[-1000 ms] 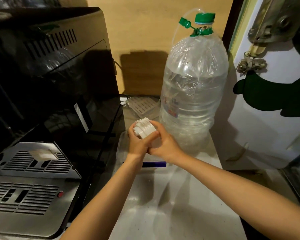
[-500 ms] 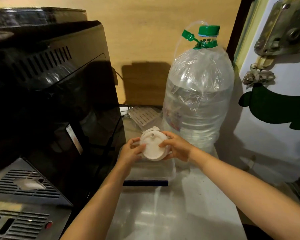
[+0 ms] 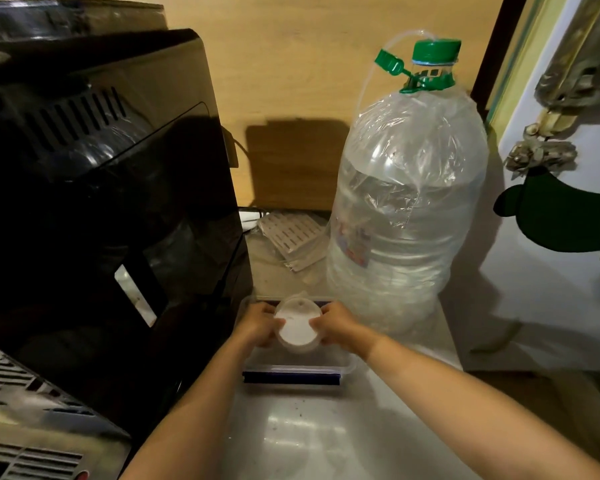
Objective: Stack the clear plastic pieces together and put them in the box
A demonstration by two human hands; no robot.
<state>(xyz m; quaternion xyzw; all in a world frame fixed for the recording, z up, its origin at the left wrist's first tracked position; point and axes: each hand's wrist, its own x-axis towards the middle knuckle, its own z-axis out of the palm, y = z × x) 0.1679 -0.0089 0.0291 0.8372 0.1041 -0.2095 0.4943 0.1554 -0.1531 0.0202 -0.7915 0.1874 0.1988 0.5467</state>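
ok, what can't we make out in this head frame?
- Stack: piece count unreadable; pieces are clear and nested, only the round face shows.
- Box: the contents are hidden by the stack and both hands.
- Left hand, right hand: the fingertips are behind the stack, so the grip is unclear.
- Bottle: its label is blurred by the bag over it.
- Black machine: it is cut off by the left edge.

left hand [image 3: 257, 327], right hand [image 3: 336, 325], fingers curled inward

Green cap [image 3: 436, 50], black appliance [image 3: 118, 209]
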